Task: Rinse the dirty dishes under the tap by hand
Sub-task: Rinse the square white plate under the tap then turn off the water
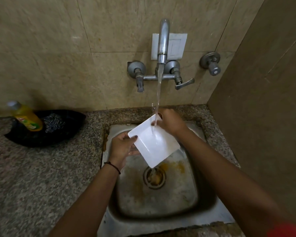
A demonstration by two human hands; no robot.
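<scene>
Plate (156,142), white and square with rounded corners, is held tilted over the steel sink (161,200), right under the tap (163,41), its lowest corner pointing at the drain (154,177). Its underside is hidden, and so are most fingers of the left hand (121,147), which slip beneath the near-left corner while the thumb lies on the rim: that grip is clamped on the plate. The right hand (170,124) has the far corner, its grip closed on that edge too. One fingertip sits on the upper face where the stream of water (159,89) lands, and the rest I cannot see.

Both forearms are cut off at the bottom of the view, and a scrap of red (287,230) at the lower right is too cropped to name. On the speckled stone desk (41,177) to the left, a yellow bottle (26,117) shows blurred, its label unreadable. It stands at the edge of a black dish (70,124), in it or just beside it, I cannot tell. The dish's dark contents are hard to make out.

The plate's upper face looks clean and glossy, with a raised rim round a shallow square well. Water runs down it and off the lowest corner.
</scene>
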